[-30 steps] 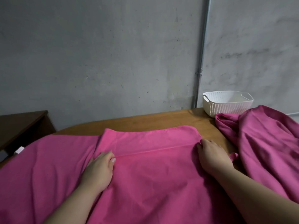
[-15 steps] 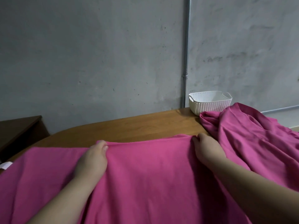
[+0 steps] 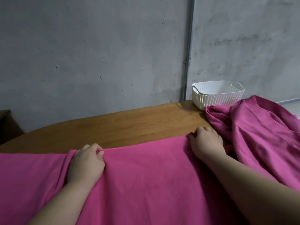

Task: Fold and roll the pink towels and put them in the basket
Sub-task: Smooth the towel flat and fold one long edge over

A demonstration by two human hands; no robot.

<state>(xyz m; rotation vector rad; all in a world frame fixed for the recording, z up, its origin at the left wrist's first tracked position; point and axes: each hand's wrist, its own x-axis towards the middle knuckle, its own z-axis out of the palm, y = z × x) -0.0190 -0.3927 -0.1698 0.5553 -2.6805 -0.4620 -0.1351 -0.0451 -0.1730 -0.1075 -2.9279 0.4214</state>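
Near field: the near towel is lying flat across the front of the worktop, running off the left and lower edges of view. A lengthwise ridge is showing just left of the left hand, hinting at a doubled layer; the number of layers cannot be told. Both bare forearms are reaching out over the cloth.

Hands: the left hand is pinching the towel's far edge, thumb against curled fingers, with cloth bunching at the grip. The right hand is curling over the same edge at its right end, fingers hooked on the hem. It looks to be gripping, though the palm side is hidden.

Middle: bare wood is showing beyond that edge. To the right, the second towel is lying in a loose, crumpled heap, its far tip touching or overlapping the front of the basket.

Far: the basket is sitting at the back right of the worktop, close to the grey wall, with nothing pink showing inside.

Progress, as judged: the task is sitting early. The near towel is being folded and no roll has begun. The second towel is waiting unfolded. Rolling and basketing both towels are remaining.
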